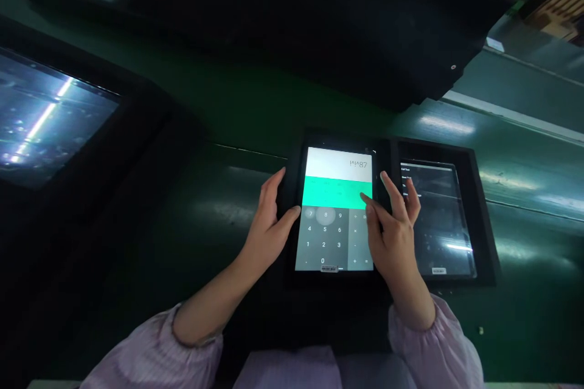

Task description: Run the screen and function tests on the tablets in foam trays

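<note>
Green bench (524, 243), two tablets (337, 191) (438, 219), two hands (269, 225) (392, 237)

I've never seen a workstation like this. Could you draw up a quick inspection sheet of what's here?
Surface: glossy green bench.
Job's things: tablet showing a calculator; second tablet to its right, in a black tray.
Clutter: small speck on the bench.
Grips: left hand at the tablet's left edge; right hand, fingers at its screen.
Cables: nothing seen.
Surroundings: lit screen at left; dark tray ahead; pale pink sleeve.
</note>
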`<state>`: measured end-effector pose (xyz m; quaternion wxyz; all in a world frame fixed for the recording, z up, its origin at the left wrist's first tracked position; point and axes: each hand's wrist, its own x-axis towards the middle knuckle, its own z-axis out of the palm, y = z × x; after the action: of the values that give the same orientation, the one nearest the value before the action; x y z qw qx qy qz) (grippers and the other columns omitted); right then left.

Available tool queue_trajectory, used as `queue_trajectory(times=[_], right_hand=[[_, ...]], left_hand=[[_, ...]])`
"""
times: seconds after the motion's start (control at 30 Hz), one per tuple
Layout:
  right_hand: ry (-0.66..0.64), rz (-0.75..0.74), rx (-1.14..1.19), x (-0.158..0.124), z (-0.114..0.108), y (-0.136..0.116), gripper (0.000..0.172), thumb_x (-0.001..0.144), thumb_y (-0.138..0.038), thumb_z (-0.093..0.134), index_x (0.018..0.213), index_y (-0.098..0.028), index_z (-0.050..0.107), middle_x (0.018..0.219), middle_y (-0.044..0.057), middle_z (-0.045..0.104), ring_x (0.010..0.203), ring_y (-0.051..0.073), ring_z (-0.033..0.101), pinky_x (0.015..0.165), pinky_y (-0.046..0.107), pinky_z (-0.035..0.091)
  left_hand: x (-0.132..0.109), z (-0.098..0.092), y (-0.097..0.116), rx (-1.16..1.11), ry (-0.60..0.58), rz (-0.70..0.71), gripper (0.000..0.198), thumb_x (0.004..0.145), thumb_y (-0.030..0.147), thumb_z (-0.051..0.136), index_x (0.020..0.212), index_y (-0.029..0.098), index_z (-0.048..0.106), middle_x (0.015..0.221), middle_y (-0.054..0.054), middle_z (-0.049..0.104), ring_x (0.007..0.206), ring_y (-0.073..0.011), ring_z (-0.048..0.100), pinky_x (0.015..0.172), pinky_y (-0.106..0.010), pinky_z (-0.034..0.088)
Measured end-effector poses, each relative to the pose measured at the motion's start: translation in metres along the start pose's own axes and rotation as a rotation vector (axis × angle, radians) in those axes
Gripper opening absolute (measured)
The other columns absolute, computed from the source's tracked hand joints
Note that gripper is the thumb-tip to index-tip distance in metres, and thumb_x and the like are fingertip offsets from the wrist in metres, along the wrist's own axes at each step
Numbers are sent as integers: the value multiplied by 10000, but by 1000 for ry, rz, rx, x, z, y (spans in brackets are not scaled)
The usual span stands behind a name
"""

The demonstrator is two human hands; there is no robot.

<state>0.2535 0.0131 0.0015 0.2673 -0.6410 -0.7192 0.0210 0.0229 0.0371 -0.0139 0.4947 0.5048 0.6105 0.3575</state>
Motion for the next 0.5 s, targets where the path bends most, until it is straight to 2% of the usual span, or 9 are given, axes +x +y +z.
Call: queue_trajectory(times=[0.13,0.27,0.33,0.5], right_hand=[[-75,-71,-14,1,0,-5,360,1101,-284,468,1285,-266,777,1697,25,456,1674,414,116,1235,766,359],[34,-2,8,2,0,-1,370,1101,-254,455,1138,-220,822,1604,47,575,1665,397,175,1255,751,346],[52,0,10,1,1,-1,365,1097,-244,461,1134,-210,822,1591,58,588,1664,394,181,1266,745,335],[-61,-77,-43,0,1,-12,363,1088,-253,478,1275,-286,788,1718,15,424,1680,431,31,1253,776,316]], left_hand=[[4,-7,4,-60,-23,-53,714,916,344,667,1587,303,426,1687,-108,453,1579,-352,404,1278,-592,366],[10,-14,4,-95,-61,-54,775,844,367,740,1559,261,461,1625,-143,525,1518,-368,491,1261,-588,399],[11,-16,4,-64,-58,-43,788,828,377,746,1554,252,466,1623,-156,524,1516,-377,494,1262,-605,392],[14,-18,7,-12,-60,-37,802,769,345,762,1517,249,488,1592,-165,559,1507,-393,510,1256,-626,402]])
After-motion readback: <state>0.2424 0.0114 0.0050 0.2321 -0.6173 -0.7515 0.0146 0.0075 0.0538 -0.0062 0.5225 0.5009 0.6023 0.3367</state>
